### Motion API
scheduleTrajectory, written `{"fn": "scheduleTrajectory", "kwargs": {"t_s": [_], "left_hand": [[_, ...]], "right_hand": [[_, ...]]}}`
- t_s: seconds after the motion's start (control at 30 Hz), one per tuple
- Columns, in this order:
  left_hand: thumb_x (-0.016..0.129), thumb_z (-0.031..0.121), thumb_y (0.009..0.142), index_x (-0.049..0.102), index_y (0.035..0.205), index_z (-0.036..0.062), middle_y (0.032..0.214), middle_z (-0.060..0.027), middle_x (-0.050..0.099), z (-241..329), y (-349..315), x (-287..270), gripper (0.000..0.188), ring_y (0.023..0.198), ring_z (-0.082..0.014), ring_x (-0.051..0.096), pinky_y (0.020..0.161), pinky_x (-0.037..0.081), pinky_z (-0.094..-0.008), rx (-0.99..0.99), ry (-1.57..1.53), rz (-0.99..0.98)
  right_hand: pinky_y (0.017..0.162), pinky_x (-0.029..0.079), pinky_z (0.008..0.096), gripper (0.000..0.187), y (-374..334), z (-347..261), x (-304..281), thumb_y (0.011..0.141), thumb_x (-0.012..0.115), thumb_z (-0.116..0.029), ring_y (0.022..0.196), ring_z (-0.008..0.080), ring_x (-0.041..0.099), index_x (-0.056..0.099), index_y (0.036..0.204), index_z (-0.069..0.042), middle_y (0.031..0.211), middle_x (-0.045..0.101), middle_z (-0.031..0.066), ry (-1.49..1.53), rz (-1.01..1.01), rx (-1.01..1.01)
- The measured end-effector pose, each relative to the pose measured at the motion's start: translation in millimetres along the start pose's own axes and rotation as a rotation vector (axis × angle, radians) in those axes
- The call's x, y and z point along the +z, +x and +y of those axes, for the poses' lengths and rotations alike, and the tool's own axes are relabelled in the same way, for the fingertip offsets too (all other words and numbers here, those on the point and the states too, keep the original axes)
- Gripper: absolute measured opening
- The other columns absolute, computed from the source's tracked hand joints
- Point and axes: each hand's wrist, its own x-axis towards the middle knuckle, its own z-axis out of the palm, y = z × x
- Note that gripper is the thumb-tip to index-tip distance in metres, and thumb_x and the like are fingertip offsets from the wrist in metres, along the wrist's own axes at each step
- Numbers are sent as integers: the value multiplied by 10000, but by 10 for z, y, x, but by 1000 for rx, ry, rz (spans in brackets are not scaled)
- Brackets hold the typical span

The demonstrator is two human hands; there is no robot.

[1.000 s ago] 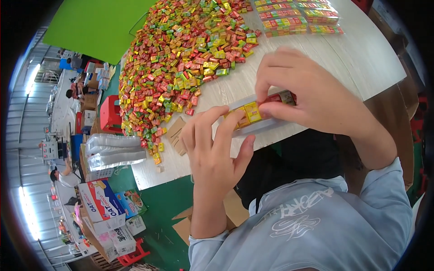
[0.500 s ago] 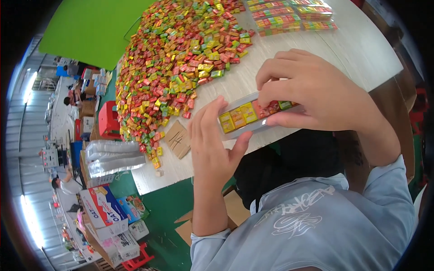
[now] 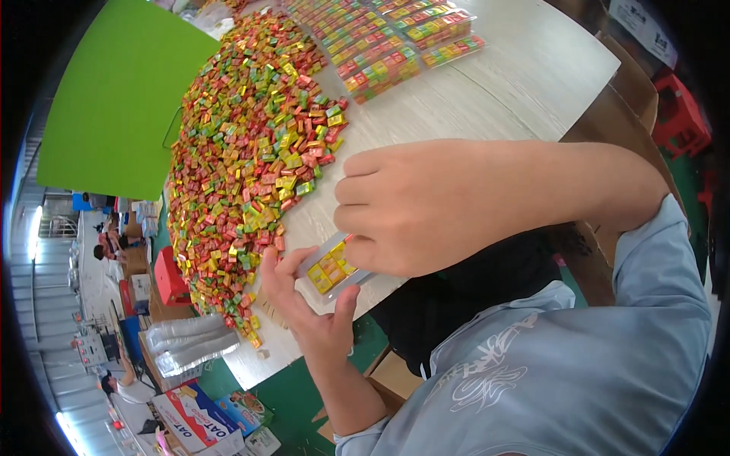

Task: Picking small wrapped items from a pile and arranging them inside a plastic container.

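My left hand [image 3: 315, 319] grips the near-left end of a slim clear plastic tray [image 3: 348, 287], thumb on one long side and fingers on the other. Small yellow-wrapped pieces [image 3: 328, 272], which look like sweets, lie in rows at that end. Over the tray's other end, my right hand [image 3: 414, 205] is bent down with its fingers curled. Its fingertips and whatever they hold are hidden behind the knuckles. Just beyond both hands spreads a large heap of small red, yellow, green and orange wrapped pieces [image 3: 243, 144] on the pale table [image 3: 502, 99].
Filled clear trays [image 3: 380, 72] stand in rows at the far side. A green board [image 3: 122, 106] rises behind the heap. Silvery stacked trays [image 3: 190, 342] sit off the table's left edge. Red stools [image 3: 171, 277] stand on the floor; cardboard [image 3: 631, 99] is at right.
The view has shifted, showing more of the filled trays. My right hand has moved left along the tray and turned knuckles up, covering more of it. My left hand still holds the tray.
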Motion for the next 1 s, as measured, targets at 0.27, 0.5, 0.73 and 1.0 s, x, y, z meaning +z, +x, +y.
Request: {"fn": "scheduleTrajectory", "kwargs": {"t_s": [0.27,0.5,0.73,1.0], "left_hand": [[889,317,822,378,1526,-28,1427,-167,512,-5,109,100,935,1289,-305,522,1135,383,-437,81,46,26],[891,114,811,207,1613,-3,1299,-176,569,111,32,62,1060,1197,-302,565,1085,443,-436,-39,-138,33],[751,40,917,202,1607,-1,1381,-153,470,193,-38,168,883,1253,-251,501,1090,423,-390,-55,-306,14],[569,148,996,391,1502,-12,1389,-148,477,248,-62,467,560,1291,-242,482,1115,394,-374,-190,-625,213]], "right_hand": [[835,527,379,192,97,43,10,871,705,-221,931,260,712,719,946,-44,955,729,97,136,-75,62],[818,519,438,326,263,52,95,862,770,-320,909,301,658,654,1054,-83,996,654,106,431,-112,168],[718,508,391,155,174,-17,150,840,685,-234,765,252,660,606,881,-107,817,595,61,150,-53,-20],[671,476,364,151,208,-16,230,884,643,-226,748,230,663,594,860,-85,778,627,57,58,23,-122]]}}
